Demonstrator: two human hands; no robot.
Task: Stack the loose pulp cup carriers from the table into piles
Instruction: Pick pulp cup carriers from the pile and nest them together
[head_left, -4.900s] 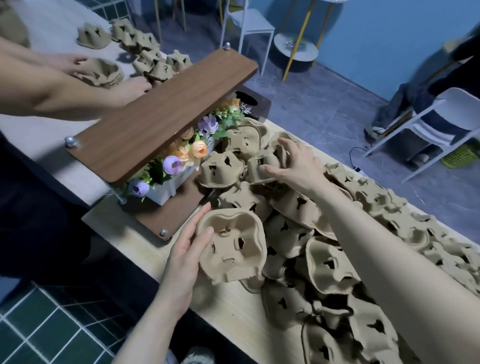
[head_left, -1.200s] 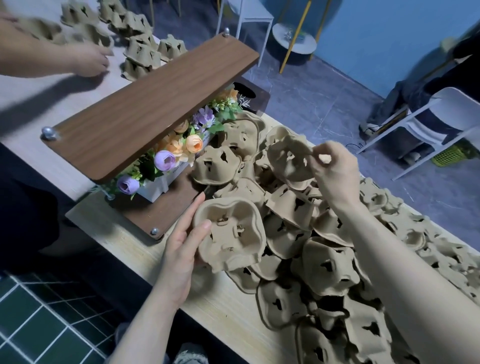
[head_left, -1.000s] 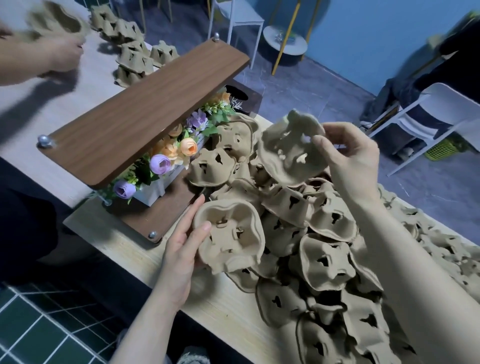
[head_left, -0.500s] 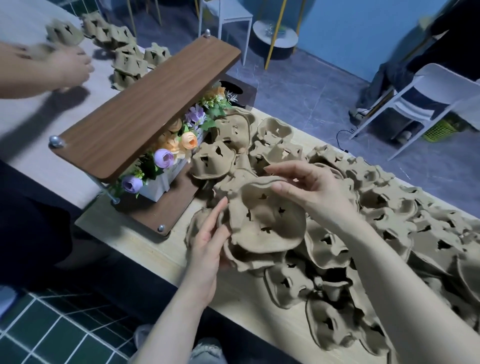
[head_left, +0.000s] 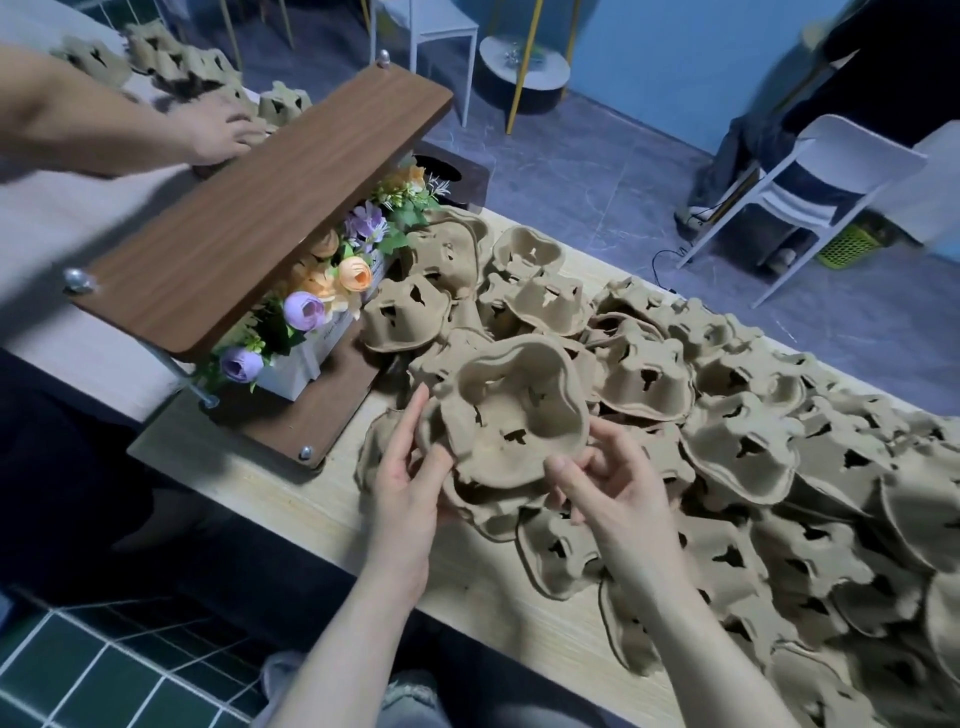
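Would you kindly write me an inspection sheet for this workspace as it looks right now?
Surface: light wooden table, bare along its near edge.
Job's things: small pile of carriers held at the table's near side; loose carriers heaped across the right; finished stacks on the far left.
Clutter: wooden shelf with a flower box under it.
Hands: left hand and right hand both grip the pile's rim; another person's hand works at the far stacks.
Cables: black cable on the floor.
Surroundings: white chairs, round side table, green basket, blue wall.
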